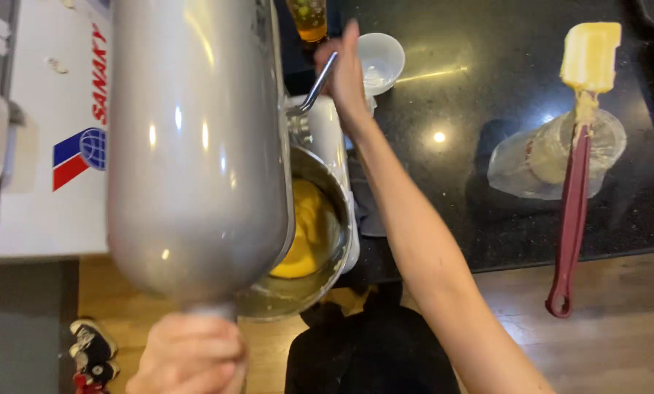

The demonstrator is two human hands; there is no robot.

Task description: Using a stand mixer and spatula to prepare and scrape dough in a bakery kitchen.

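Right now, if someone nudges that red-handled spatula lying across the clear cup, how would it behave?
The spatula would probably tip or slide off: it only rests across the tilted clear plastic cup, its handle end overhanging the dark counter edge. The cup looks thin and light, so it would likely shift too. The pale blade seems coated, perhaps slippery.

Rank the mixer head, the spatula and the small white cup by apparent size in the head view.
1. Mixer head, though it is nearest the camera, which inflates it.
2. Spatula, long and thin.
3. Small white cup, beside the right hand.
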